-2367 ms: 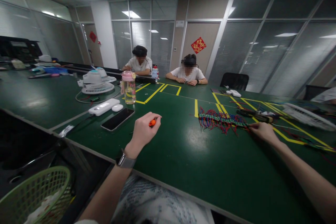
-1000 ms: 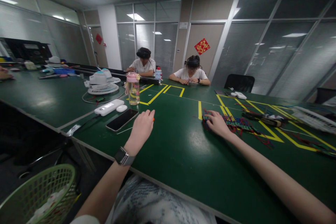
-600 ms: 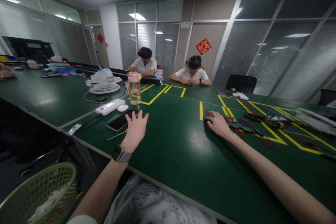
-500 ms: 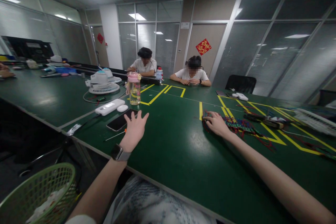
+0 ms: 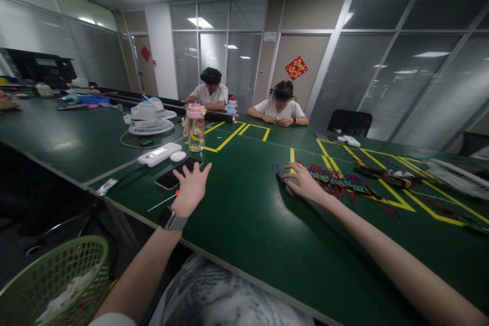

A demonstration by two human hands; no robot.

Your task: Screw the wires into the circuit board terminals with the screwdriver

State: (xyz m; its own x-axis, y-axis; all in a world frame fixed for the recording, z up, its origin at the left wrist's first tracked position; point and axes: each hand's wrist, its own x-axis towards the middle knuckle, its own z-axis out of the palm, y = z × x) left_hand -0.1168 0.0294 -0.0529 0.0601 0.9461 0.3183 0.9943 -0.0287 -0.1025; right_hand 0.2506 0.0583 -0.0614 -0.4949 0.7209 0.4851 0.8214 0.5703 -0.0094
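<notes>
Over the table's left side, my left hand (image 5: 190,191) is held with its fingers spread and nothing in it. Beside its fingers lies a dark phone (image 5: 170,179), and a screwdriver (image 5: 162,201) with an orange end lies by the wrist. My right hand (image 5: 303,184) has its fingertips on a small circuit board (image 5: 280,177) with thin red and blue wires; the hand partly hides it. Just to the right is a row of similar wired circuit boards (image 5: 344,181).
A pink-lidded water bottle (image 5: 196,130), a white power strip (image 5: 159,155) and white fans (image 5: 151,125) stand left. Yellow tape (image 5: 401,201) marks the green table (image 5: 244,244). A green basket (image 5: 87,249) is on the floor. Two people (image 5: 280,104) sit opposite.
My right hand has slid left, bringing the circuit board away from the end of the row. My left hand has shifted slightly left, still spread.
</notes>
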